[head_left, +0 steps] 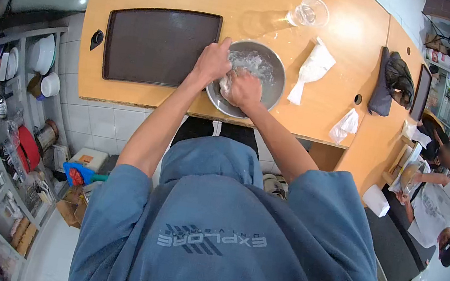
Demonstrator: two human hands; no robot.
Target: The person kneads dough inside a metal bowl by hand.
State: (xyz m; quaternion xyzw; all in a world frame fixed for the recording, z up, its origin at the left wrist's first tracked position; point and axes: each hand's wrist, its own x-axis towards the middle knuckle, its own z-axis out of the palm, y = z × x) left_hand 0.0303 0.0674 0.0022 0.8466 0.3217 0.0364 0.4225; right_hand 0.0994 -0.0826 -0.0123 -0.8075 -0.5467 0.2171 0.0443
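Observation:
A round metal bowl (278, 70) sits near the front edge of the wooden table, its inner wall dusted with white flour (253, 62). At the bowl's left rim, my left hand (213, 62) is closed over the edge with the thumb raised. Inside the bowl, my right hand (244, 90) presses down with curled fingers on a lump of pale dough (225, 87). Most of the dough is hidden under that hand. Left of the bowl lies a dark rectangular baking tray (157, 46).
Right of the bowl are a clear plastic cup (311, 14), a white bag (316, 64) and a smaller one (345, 126). Dark cloth items (392, 78) lie farther right. Shelves (12, 126) of kitchenware stand at left. Another person (434, 183) is at far right.

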